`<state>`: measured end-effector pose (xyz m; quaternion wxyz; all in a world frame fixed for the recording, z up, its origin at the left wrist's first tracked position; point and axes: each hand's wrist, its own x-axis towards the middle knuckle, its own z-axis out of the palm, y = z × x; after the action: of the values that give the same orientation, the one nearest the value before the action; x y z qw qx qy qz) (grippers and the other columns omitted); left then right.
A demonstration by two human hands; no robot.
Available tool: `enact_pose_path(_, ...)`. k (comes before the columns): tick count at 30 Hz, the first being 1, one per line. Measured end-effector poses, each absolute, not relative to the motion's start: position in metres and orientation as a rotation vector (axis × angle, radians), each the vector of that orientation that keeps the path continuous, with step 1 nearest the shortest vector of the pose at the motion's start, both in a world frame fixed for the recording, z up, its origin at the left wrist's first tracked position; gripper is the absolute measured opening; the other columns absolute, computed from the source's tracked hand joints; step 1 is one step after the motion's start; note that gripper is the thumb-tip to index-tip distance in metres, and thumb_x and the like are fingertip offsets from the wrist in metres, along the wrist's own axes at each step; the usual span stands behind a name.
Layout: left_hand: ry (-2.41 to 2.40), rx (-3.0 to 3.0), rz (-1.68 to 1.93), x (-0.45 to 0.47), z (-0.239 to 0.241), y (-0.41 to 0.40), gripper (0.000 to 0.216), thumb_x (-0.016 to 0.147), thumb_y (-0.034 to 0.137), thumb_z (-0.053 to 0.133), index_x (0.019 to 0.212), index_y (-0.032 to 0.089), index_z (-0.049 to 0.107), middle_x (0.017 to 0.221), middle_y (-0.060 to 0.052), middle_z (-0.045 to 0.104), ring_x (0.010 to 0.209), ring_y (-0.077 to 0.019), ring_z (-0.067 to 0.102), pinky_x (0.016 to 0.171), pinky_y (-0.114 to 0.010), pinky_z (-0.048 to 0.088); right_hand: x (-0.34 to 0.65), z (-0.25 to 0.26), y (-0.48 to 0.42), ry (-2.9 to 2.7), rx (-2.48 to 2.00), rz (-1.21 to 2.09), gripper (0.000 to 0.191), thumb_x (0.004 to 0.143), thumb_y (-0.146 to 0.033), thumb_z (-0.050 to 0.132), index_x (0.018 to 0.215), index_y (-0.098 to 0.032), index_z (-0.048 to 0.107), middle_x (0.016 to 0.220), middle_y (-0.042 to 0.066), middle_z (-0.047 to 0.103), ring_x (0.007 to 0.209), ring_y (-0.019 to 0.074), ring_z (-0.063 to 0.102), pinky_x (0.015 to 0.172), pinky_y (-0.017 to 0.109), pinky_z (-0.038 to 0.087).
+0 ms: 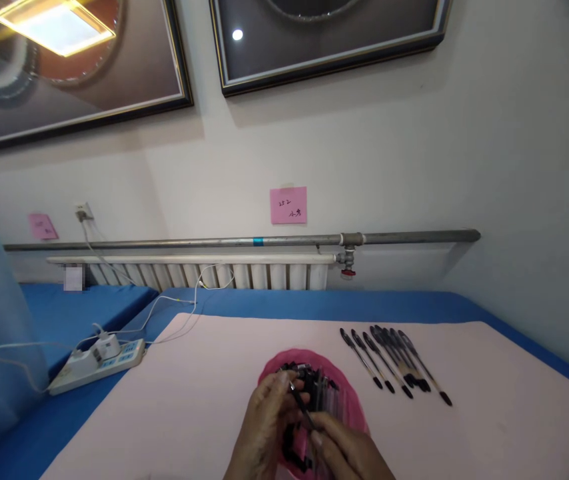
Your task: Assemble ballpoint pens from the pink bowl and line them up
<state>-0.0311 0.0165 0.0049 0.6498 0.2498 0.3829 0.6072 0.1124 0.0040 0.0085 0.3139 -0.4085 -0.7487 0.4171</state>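
My left hand (pixel 267 417) and my right hand (pixel 342 445) meet over a round pink basket (pixel 357 393). Between them is a slanted black pen (pixel 300 404). My left fingers are closed at its upper end, by the silvery tip, while my right fingers pinch its lower part. Inside the basket lie several clear pen barrels (pixel 332 400) and black pen parts (pixel 292 443), partly covered by my hands. To the right of the basket, several capped pens (pixel 372 360) lie side by side at a slant on the pink sheet.
A pink sheet (pixel 189 400) covers the blue table (pixel 364 303). At the left edge sits a white power strip (pixel 67 380) with plugged-in chargers and loose white cables (pixel 152 310). A radiator (pixel 259 275) and a pipe (pixel 204 243) run along the wall behind.
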Motion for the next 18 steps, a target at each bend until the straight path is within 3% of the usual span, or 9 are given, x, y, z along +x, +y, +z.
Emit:
enact_pose_path(4,0.884,0.604,1.338,-0.032,0.005,0.016,0.023,0.065,0.03,0.073,0.063,0.014,0.058,0.064,-0.004,0.065,0.054,-0.0108,0.056,0.053,-0.022,0.04,0.112,0.008,0.004,-1.996,-1.1,1.076,0.03,0.088,-0.037,0.036,0.09,-0.019,0.06,0.074,0.003,0.064,0.067,0.0175,0.059,0.062,0.025,0.045)
enact_pose_path(10,0.863,0.649,1.318,-0.034,0.014,0.013,0.029,0.072,0.037,0.066,0.087,0.012,0.066,0.083,-0.009,0.068,0.073,-0.0154,0.061,0.066,-0.026,0.045,0.112,0.008,0.003,-1.969,-1.074,1.084,0.027,0.088,-0.034,0.036,0.094,-0.02,0.059,0.082,0.003,0.067,0.073,0.0177,0.061,0.066,0.025,0.045)
enact_pose_path(15,0.901,0.627,1.315,-0.035,0.012,0.013,0.024,0.063,0.032,0.074,0.064,0.013,0.06,0.062,-0.003,0.064,0.054,-0.0111,0.056,0.055,-0.022,0.042,0.112,0.007,0.002,-2.007,-1.11,1.055,0.029,0.089,-0.034,0.035,0.087,-0.019,0.059,0.07,0.001,0.061,0.063,0.0158,0.055,0.057,0.024,0.04)
enact_pose_path(18,0.875,0.654,1.278,-0.037,0.015,0.013,0.023,0.063,0.029,0.075,0.075,0.011,0.065,0.07,-0.005,0.067,0.065,-0.0126,0.06,0.062,-0.023,0.044,0.113,0.004,0.002,-1.993,-1.092,1.06,0.028,0.089,-0.034,0.035,0.087,-0.02,0.059,0.071,0.001,0.06,0.064,0.0157,0.055,0.058,0.024,0.04)
